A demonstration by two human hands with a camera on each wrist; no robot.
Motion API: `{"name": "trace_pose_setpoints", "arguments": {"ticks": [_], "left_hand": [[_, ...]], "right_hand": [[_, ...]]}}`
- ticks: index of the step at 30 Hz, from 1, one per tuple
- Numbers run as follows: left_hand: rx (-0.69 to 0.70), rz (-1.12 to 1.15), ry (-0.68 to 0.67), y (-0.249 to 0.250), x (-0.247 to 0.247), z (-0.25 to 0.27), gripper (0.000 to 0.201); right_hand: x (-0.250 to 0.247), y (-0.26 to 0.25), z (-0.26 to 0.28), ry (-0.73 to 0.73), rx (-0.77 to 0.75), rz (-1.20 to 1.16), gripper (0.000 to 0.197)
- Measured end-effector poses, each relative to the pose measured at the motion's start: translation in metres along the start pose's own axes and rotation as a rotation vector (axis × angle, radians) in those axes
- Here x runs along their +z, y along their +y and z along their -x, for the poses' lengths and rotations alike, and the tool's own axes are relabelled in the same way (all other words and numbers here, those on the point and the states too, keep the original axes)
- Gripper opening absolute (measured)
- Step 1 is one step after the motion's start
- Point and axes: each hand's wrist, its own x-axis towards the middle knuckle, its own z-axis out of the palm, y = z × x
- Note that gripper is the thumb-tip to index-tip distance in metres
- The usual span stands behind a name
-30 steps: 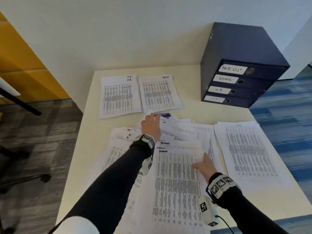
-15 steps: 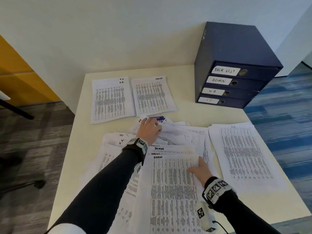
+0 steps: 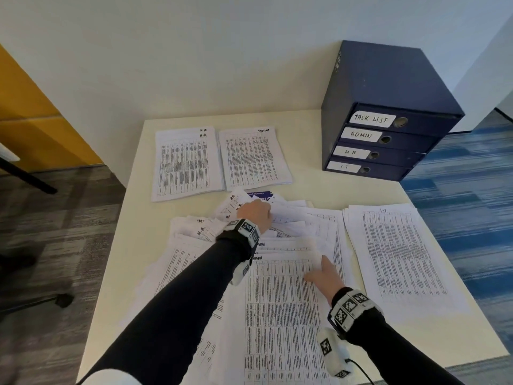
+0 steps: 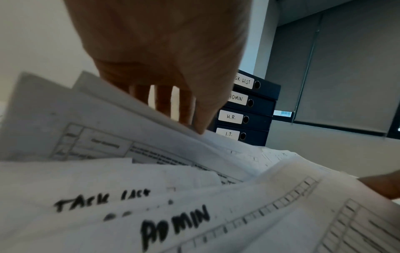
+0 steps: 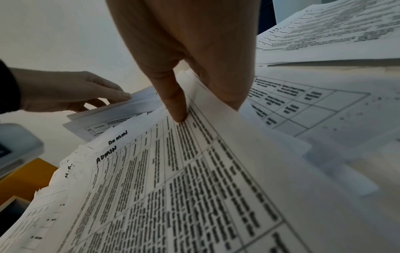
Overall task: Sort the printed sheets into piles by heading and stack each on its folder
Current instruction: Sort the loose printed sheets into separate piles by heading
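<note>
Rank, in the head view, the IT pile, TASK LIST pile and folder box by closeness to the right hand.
From the right hand:
1. IT pile, just to its right.
2. TASK LIST pile, far side, left.
3. Folder box, far right corner.

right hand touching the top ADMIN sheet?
Touching. In the right wrist view the right hand pinches the edge of the top ADMIN sheet: thumb tip pressed on the printed face, fingers curled behind the edge.
</note>
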Motion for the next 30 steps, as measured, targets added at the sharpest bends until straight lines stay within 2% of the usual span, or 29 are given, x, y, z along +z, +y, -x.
{"name": "trace_pose_setpoints", "arguments": {"ticks": [3,5,8,9,11,12,17,20,22,24,26,28,30], "left_hand": [[-0.013,-0.122,-0.092,0.004,-0.01,-0.004,0.022],[-0.008,-0.19,-0.121,0.001,-0.014,-0.003,0.025],[0.005,-0.253,-0.097,-0.01,-0.024,0.001,0.023],[0.006,-0.25,-0.071,-0.014,-0.03,0.003,0.021],[0.027,-0.169,0.006,-0.024,-0.045,0.006,0.021],[0.044,-0.084,0.061,-0.029,-0.054,0.009,0.02],[0.088,0.38,0.455,-0.049,-0.119,0.039,0.023],[0.028,0.59,0.705,-0.064,-0.162,0.057,0.022],[-0.03,0.681,0.774,-0.079,-0.18,0.064,0.021],[-0.055,0.722,0.731,-0.095,-0.183,0.07,0.02],[-0.076,0.756,0.584,-0.108,-0.17,0.073,0.021],[-0.122,0.764,0.361,-0.118,-0.143,0.075,0.04],[-0.17,0.711,0.085,-0.125,-0.11,0.079,0.06]], "right_hand": [[0.001,0.003,-0.005,-0.005,0.014,0.028,0.059],[0.0,0.004,-0.004,-0.003,-0.009,0.031,0.05],[-0.003,0.003,0.0,-0.066,-0.013,0.035,0.057],[-0.004,0.003,0.001,-0.082,-0.012,0.046,0.048],[-0.006,-0.001,0.004,-0.116,-0.01,0.091,0.023],[-0.006,-0.002,0.003,-0.129,-0.01,0.103,0.02],[-0.004,-0.004,0.006,-0.137,-0.062,0.113,0.019],[-0.002,-0.004,0.006,-0.119,-0.077,0.091,0.024],[0.0,-0.004,0.006,-0.106,-0.084,0.091,0.028],[0.0,-0.005,0.007,-0.091,-0.1,0.086,0.03],[-0.002,-0.002,0.006,-0.079,-0.103,0.065,0.028],[-0.007,0.001,0.007,-0.086,-0.103,0.023,0.022],[-0.011,0.002,0.009,-0.071,-0.099,-0.008,0.018]]}}
